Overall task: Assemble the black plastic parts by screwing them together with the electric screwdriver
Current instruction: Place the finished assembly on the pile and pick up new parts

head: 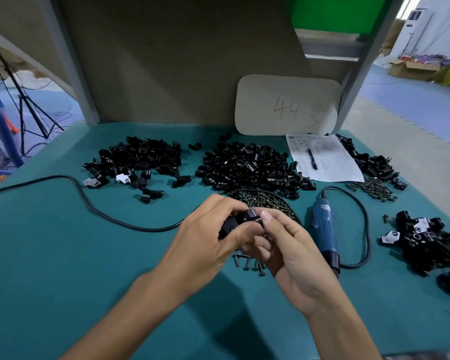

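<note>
Black plastic part (240,221), pinched by left hand (205,242) and right hand (292,252), mostly hidden

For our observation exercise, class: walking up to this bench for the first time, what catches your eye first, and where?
First, the left hand and right hand meet in the near middle, both pinching one black plastic part. Behind them, heaps of black parts spread across the teal table, with screws just beyond the hands. The blue electric screwdriver lies untouched right of the hands.
</note>
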